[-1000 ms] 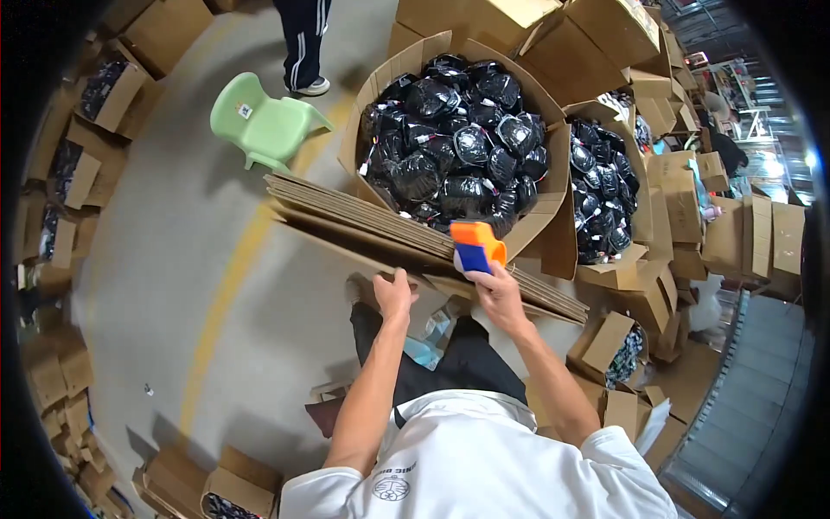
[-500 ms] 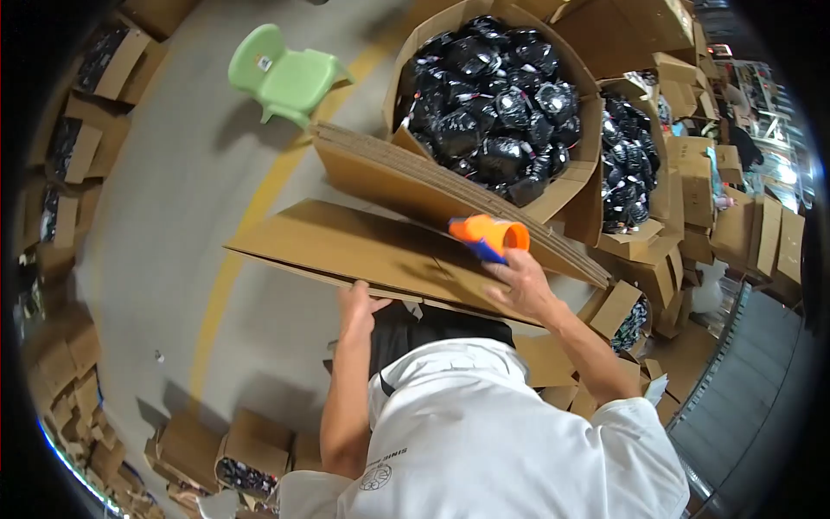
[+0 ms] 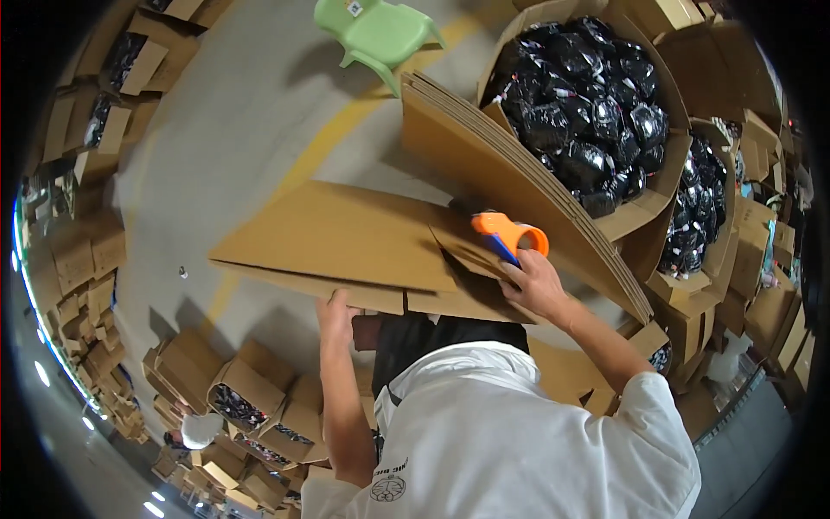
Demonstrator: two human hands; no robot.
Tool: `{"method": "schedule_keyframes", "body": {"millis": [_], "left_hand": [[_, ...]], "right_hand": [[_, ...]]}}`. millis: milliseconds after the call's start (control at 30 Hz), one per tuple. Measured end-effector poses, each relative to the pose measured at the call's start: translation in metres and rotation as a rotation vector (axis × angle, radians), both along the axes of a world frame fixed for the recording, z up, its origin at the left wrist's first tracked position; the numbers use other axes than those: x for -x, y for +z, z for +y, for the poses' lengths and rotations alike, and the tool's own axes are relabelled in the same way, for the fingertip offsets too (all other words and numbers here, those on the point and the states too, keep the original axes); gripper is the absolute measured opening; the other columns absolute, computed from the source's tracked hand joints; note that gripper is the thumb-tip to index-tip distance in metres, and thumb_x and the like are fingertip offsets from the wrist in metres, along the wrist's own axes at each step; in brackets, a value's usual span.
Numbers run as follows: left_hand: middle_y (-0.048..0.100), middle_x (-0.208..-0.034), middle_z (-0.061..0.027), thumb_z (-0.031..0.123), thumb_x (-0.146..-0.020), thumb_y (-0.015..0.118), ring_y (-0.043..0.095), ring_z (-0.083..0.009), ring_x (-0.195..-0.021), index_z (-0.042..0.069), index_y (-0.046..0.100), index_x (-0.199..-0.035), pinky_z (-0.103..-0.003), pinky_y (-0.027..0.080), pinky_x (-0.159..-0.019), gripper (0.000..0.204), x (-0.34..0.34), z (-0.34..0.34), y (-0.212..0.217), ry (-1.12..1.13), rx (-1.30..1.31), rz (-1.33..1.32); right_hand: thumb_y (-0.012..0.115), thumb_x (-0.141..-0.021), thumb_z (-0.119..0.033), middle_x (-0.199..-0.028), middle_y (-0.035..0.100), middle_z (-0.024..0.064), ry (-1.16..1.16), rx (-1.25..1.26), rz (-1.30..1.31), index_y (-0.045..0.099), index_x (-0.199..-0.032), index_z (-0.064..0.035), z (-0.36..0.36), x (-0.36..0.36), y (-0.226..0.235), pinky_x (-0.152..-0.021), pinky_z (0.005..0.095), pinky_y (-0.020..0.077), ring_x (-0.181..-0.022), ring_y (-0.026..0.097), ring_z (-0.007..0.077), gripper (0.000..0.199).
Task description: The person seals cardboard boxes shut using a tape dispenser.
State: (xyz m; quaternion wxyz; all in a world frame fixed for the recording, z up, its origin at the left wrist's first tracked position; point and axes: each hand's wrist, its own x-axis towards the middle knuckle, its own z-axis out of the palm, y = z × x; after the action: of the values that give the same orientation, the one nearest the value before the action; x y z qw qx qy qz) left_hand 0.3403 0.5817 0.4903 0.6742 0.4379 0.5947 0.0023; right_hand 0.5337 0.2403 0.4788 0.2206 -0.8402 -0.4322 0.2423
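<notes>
A flattened cardboard box (image 3: 346, 233) lies in front of my body, its near side parted and a flap slit showing dark inside at the right. My left hand (image 3: 335, 318) grips its near edge, the fingers partly hidden by the board. In my right hand (image 3: 539, 284) is an orange and blue tape dispenser (image 3: 510, 232), held by its blue handle over the box's right end. The fingers of this hand are also close to the box's right flap; whether they touch it, I cannot tell.
Just beyond stands a stack of flat cardboard sheets (image 3: 519, 173) on edge. Behind it is a large carton (image 3: 635, 214) full of black plastic-wrapped bundles. A green child's chair (image 3: 385, 35) stands on the floor at the far side. More filled cartons (image 3: 246, 389) are at the lower left.
The view has shifted, so the surroundings appear farther right and the chair higher. The box's near side has parted wider, and a flap at the right has come away. Both hands keep their holds.
</notes>
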Motion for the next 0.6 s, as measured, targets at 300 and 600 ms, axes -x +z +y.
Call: {"method": "schedule_keyframes", "body": {"millis": [300,600], "left_hand": [[0.056,-0.119,-0.0108,0.000,-0.078,0.058,0.057,-0.0229,-0.107,-0.006,0.043,-0.133,-0.037,0.046,-0.094,0.057,0.119,0.114,-0.039,0.273,-0.350,0.015],[0.050,-0.139,-0.0133,-0.005,-0.082,0.048,0.049,-0.0218,-0.124,-0.003,0.033,-0.145,-0.034,0.037,-0.106,0.065,0.240,0.289,-0.012,-0.091,-0.458,-0.179]], "right_hand": [[0.073,-0.073,-0.016,-0.085,0.054,0.0131,-0.057,0.203,-0.128,0.073,-0.089,-0.0046,0.035,0.023,-0.001,-0.070,0.0433,0.0514,-0.087,0.059,0.0302,0.019],[0.067,-0.085,-0.030,-0.091,0.061,0.0201,-0.437,0.195,-0.220,0.066,-0.077,0.0042,0.314,0.040,-0.032,-0.075,0.0487,0.0499,-0.085,0.063,0.0389,0.035]]}}
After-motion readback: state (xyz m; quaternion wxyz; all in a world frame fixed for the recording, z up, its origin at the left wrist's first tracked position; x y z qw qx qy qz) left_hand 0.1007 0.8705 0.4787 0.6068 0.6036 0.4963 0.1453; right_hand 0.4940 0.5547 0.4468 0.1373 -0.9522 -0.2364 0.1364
